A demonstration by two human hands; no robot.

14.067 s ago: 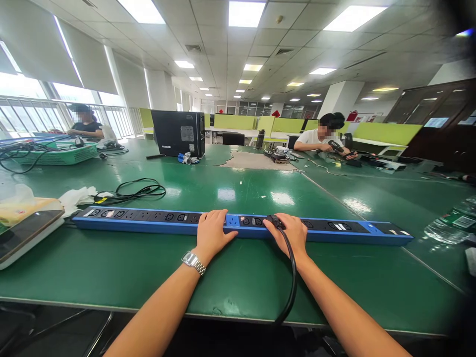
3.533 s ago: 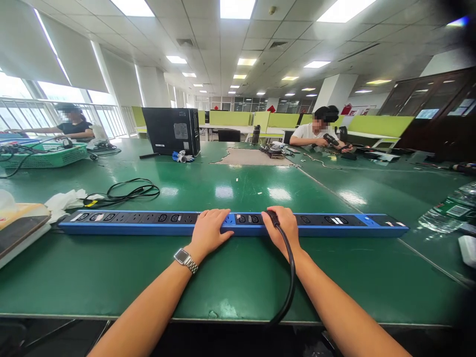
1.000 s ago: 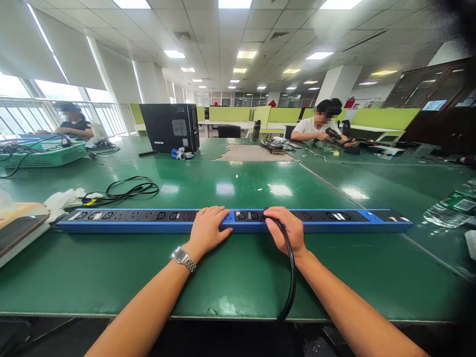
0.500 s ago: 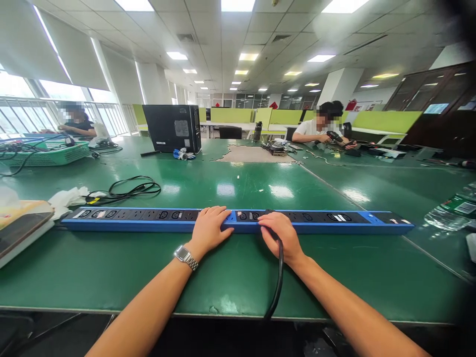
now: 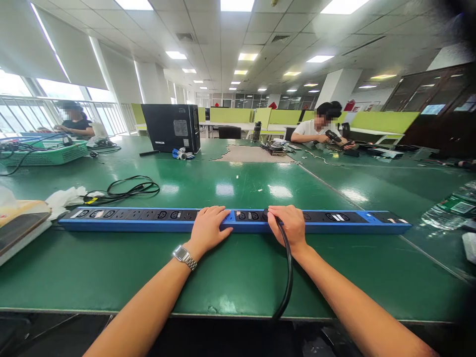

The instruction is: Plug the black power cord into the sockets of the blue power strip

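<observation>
A long blue power strip (image 5: 148,226) with black sockets lies across the green table. My left hand (image 5: 211,229) rests on its middle, fingers over the top and thumb apart along the front edge. To the right, my right hand (image 5: 289,227) is closed around a black plug at the strip's sockets. The plug is mostly hidden by the fingers, so I cannot tell how deep it sits. From it a thick black cable (image 5: 289,277) hangs down over the table's front edge.
Behind the strip are a coiled black cable (image 5: 130,191), a black computer case (image 5: 171,128) and a green basket (image 5: 55,154). A tray (image 5: 26,228) is at left, a plastic bottle (image 5: 451,208) at right. Two people sit across the table.
My right hand has shifted to the right along the strip with the plug, and the cable has swung right with it. My left hand stays on the strip.
</observation>
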